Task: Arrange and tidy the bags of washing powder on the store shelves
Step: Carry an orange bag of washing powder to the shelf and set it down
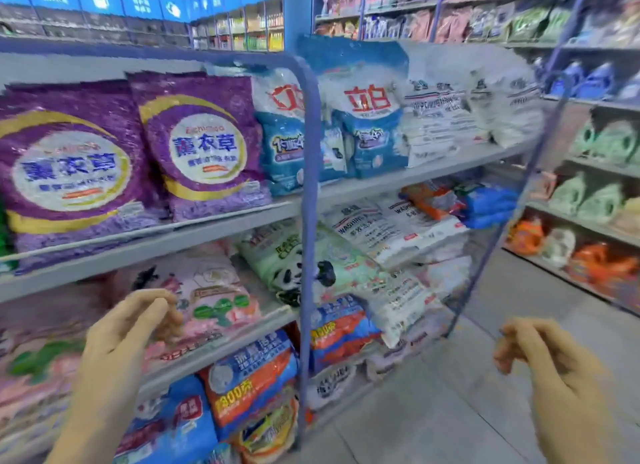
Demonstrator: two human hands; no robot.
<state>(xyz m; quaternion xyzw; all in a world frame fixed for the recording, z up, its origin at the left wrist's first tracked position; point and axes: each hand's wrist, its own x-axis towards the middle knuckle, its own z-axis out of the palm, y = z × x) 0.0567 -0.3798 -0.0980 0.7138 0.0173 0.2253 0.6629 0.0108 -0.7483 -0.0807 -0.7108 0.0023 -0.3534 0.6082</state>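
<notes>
Head camera view: a person's left hand (pixel 131 328) and right hand (pixel 533 352) are raised before grey metal store shelves (pixel 207 228), the fingers of both loosely curled and holding nothing. Large purple plastic bags of washing powder (pixel 197 141) stand upright on the upper shelf, beside blue-and-white bags (pixel 367 117) and white printed bags (pixel 443 117). On the shelf below, pink bags (pixel 214 297) lie just beyond the left hand, and a pale green panda-print bag (pixel 287 266) leans by a blue upright post (pixel 310 186).
</notes>
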